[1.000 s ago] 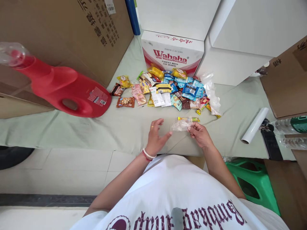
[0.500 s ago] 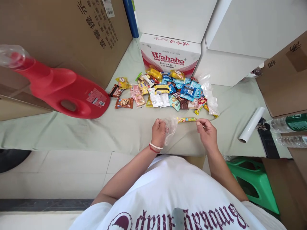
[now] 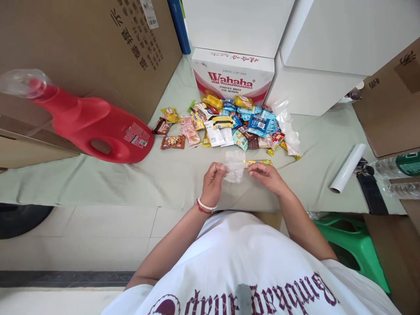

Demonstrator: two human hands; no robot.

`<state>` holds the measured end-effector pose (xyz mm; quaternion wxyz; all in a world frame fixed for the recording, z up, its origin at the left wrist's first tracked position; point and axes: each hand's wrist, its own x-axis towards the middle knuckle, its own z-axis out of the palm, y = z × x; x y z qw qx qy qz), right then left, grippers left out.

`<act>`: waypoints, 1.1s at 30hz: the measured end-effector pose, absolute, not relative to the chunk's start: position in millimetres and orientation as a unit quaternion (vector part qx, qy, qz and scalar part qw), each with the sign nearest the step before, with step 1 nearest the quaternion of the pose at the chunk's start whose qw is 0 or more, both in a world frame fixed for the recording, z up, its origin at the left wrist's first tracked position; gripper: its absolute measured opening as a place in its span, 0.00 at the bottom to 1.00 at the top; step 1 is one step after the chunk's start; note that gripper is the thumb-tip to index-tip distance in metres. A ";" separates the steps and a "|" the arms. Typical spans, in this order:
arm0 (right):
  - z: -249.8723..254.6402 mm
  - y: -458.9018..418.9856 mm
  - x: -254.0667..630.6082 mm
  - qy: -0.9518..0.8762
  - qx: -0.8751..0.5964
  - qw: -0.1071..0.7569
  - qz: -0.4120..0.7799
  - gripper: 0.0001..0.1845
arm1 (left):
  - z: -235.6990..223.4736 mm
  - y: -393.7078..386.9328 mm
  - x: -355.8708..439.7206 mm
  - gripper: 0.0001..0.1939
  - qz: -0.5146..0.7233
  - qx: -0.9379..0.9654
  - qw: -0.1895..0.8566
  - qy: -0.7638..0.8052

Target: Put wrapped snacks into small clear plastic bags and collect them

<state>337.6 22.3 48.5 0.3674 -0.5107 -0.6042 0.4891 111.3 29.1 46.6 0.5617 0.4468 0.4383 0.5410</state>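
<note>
My left hand (image 3: 213,183) is closed, thumb and fingers pinching the left edge of a small clear plastic bag (image 3: 235,167). The bag is spread out fairly flat above the table cloth. At its right edge, the fingertips of my right hand (image 3: 266,177) are pinched together on the plastic. Just behind those fingers lies a thin yellow stick-shaped snack packet (image 3: 260,162), partly covered by the hand. Farther back is a pile of wrapped snacks, with a white packet (image 3: 215,133), a dark blue packet (image 3: 257,124) and a brown cookie packet (image 3: 172,141) among them.
A large red jug (image 3: 108,127) leans at the left by a cardboard box (image 3: 82,52). Behind the snacks stands a Wahaha carton (image 3: 232,70). Crumpled clear plastic (image 3: 288,127) borders the pile. On the right are a white roll (image 3: 348,168) and plastic bottles (image 3: 387,168).
My right hand has let go of the yellow stick packet, now on the table, and moved left to the bag. The bag, bunched before, is spread between both hands.
</note>
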 end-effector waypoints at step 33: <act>54.3 -6.6 318.6 -0.311 -0.604 0.506 0.531 0.22 | 31.1 45.0 105.0 0.09 0.577 0.185 0.594 0.529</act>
